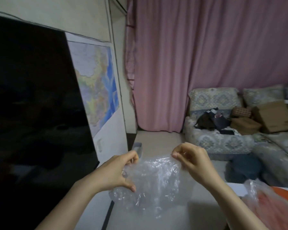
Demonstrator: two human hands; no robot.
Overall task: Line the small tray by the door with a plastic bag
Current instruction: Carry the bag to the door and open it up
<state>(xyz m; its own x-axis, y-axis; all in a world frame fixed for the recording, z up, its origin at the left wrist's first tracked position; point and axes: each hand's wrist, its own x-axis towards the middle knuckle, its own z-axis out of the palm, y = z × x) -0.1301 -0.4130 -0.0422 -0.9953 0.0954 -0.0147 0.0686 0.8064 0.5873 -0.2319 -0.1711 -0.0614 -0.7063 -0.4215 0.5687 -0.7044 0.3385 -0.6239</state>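
Left hand and right hand each pinch the clear plastic bag, held up and being spread. Small grey tray beyond sits unlined; lining not yet begun.

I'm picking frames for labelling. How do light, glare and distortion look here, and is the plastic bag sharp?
Head view: dim indoor light; the TV screen is almost black. Wide-angle bending curves the wall edges at left. The clear plastic bag, pinched by left hand and right hand, shows white glints and soft, slightly blurred creases.
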